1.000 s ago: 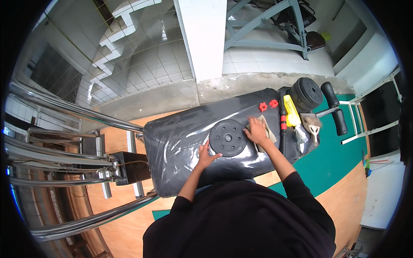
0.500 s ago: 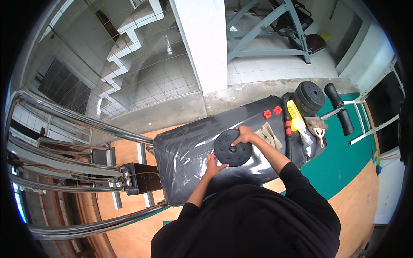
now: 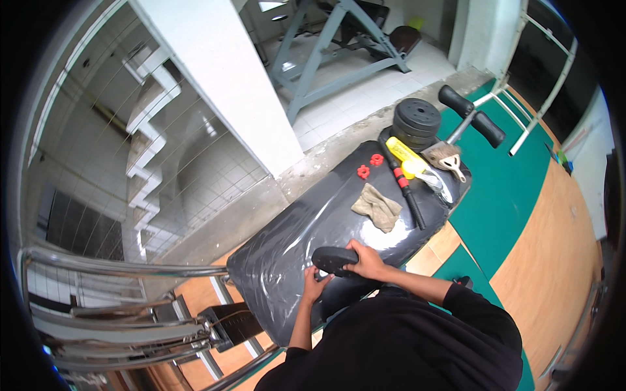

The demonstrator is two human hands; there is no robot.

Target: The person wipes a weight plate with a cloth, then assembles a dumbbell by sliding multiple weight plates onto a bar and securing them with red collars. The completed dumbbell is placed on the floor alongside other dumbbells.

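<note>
Two hands, left hand (image 3: 315, 284) and right hand (image 3: 367, 262), grip the black weight plate (image 3: 334, 259) above the plastic-wrapped bench (image 3: 306, 225).

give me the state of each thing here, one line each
round black weight plate: tilted, gripped at the padded bench's near edge
left hand: grip on plate's underside
right hand: grip on plate's top
crumpled tan cloth: lying loose on bench
stack of black plates: flat, untouched
grey padded bench: plastic-wrapped

You are holding a round black weight plate (image 3: 334, 259), its face lying nearly flat and tipped a little toward you, over the near edge of the black padded bench (image 3: 287, 254). Your right hand (image 3: 366, 262) is gripping its right rim while your left hand (image 3: 314, 284) is touching its near left edge from below.
</note>
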